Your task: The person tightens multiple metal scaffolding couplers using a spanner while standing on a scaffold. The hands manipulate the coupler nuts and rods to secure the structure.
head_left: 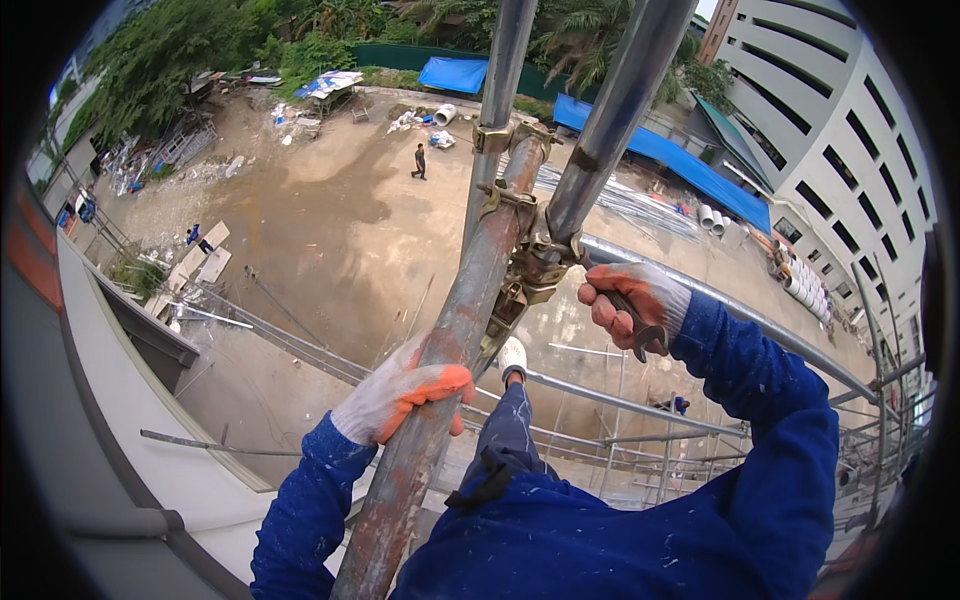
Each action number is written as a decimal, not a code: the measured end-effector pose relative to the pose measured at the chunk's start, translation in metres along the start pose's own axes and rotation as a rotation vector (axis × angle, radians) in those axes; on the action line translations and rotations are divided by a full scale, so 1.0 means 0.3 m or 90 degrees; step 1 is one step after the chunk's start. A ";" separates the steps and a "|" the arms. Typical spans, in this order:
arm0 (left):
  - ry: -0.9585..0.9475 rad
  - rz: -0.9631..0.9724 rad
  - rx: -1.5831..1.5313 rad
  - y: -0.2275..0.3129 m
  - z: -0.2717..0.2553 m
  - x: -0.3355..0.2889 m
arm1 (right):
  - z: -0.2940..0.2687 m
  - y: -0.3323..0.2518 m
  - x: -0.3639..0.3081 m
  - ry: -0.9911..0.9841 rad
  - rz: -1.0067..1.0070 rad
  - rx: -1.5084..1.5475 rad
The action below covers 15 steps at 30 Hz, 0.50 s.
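Note:
My left hand (415, 393), in a white glove with an orange palm, is wrapped round a rusty, paint-stained scaffold pipe (455, 335) that slopes up from the lower edge. My right hand (628, 300), gloved alike with the fingertips bare, grips a dark metal spanner (648, 335), its open jaw sticking out below the fist. Just left of that fist, several brass-coloured scaffold couplers (540, 258) join the rusty pipe to two steel uprights (620, 115). The spanner's other end is hidden by my fingers, so I cannot tell whether it touches a coupler bolt.
Far below lies a dirt yard (330, 230) where a person in dark clothes (419, 162) walks. My white shoe (512, 358) is by the couplers, high above the ground. Horizontal scaffold rails (640, 408) run to the right. A pale building ledge (215, 500) curves along the left.

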<state>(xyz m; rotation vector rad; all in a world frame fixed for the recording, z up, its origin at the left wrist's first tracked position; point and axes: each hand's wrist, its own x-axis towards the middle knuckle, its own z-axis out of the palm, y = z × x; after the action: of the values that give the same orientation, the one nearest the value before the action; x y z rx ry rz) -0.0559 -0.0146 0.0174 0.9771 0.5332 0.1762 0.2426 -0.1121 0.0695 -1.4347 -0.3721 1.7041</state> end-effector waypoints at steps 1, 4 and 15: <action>0.008 0.007 0.006 -0.002 -0.003 -0.001 | 0.013 0.013 0.004 0.063 0.007 -0.016; 0.017 -0.008 -0.008 -0.013 -0.008 0.002 | 0.033 0.116 0.060 0.096 -0.090 -0.182; 0.072 -0.013 0.040 -0.009 0.020 0.002 | -0.131 0.393 0.469 0.532 -0.526 -0.569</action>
<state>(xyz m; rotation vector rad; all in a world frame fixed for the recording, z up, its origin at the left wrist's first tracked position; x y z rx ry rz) -0.0527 -0.0204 0.0176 1.0267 0.6551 0.1990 0.2333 -0.0868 -0.1162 -2.0340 -1.1190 0.1634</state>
